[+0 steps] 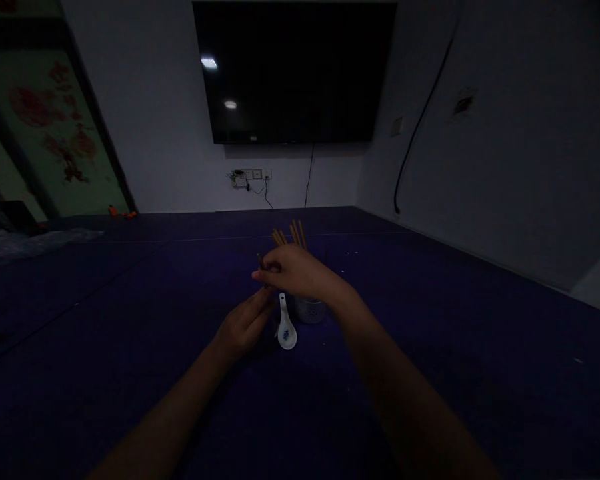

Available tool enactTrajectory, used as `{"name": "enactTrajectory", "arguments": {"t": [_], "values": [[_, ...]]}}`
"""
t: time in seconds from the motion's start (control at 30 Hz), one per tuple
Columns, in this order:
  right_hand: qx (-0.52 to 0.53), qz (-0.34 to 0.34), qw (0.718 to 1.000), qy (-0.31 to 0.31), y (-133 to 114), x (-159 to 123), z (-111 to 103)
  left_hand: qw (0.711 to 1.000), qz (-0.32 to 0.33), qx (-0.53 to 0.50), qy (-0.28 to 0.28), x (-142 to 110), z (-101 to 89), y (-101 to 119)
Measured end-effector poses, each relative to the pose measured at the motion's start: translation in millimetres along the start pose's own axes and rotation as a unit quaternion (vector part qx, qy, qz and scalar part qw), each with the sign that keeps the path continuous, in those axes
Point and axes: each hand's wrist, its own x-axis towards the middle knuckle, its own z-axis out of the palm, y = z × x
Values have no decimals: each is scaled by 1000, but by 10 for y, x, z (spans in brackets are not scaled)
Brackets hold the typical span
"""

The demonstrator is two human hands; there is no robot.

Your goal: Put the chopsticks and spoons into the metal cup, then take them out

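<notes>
My right hand (295, 270) reaches across from the right, thumb and fingers pinched on a thin dark stick, by its look a chopstick (261, 260). Just below it is my left hand (244, 325), its fingers held together and pointing up toward the right fingertips. What the left fingers grip is hidden and too dark to make out. A white ceramic spoon (287, 336) with a blue mark in its bowl lies between the hands, handle pointing away. Behind my right wrist stands a pale patterned holder (311, 312), partly covered. Several tan chopsticks (295, 233) stick up behind the right hand.
The dark blue surface (430, 373) runs back to the wall. Clear plastic wrapping (35, 245) lies at the far left, and small orange items (123, 213) sit near the door. A large television (300, 73) hangs above wall sockets (253, 175) with loose cables.
</notes>
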Motion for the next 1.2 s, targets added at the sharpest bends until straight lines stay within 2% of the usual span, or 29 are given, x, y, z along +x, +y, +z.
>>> {"name": "enactTrajectory", "arguments": {"t": [0.07,0.17,0.27,0.37,0.5,0.6,0.7,0.9,1.2], "values": [[12,-1,1000,9,-19,7,4,999,45,8,19,30,-6,20],[42,13,997,59,-52,6,-48,989,88,66,102,60,-29,55],[49,36,988,142,-62,-30,-177,979,66,107,160,57,-41,57],[49,70,973,213,-23,-102,-326,983,24,99,151,31,-36,31],[30,95,960,262,82,-199,-459,995,2,64,75,-10,-22,9],[18,123,960,249,162,-237,-491,999,-20,40,19,-30,-16,1],[-1,151,963,222,239,-243,-487,999,-30,24,-6,-39,-23,-14],[-45,191,969,151,420,-233,-457,999,-43,0,-13,-32,-60,-22],[-18,241,968,69,607,-216,-399,999,-44,-17,-24,-30,-67,-27]]}}
